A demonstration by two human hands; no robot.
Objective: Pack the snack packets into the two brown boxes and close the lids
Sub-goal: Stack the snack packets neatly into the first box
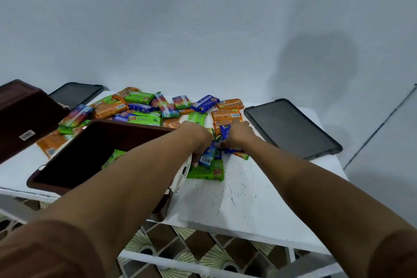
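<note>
Several snack packets (144,108) in orange, green and blue lie piled across the back of the white table (237,198). An open brown box (94,133) sits at the front left with a green packet (114,157) inside. A second brown box (24,117) stands tilted at the far left. My left hand (198,140) curls around blue packets (206,158) just right of the open box. My right hand (239,132) presses on blue packets (225,131) beside it. A green packet (206,172) lies under them.
A dark grey lid (291,128) lies flat at the right of the table, and another dark lid (74,95) rests at the back left. A pale wall stands right behind the table. Patterned floor tiles (180,248) show below the front edge.
</note>
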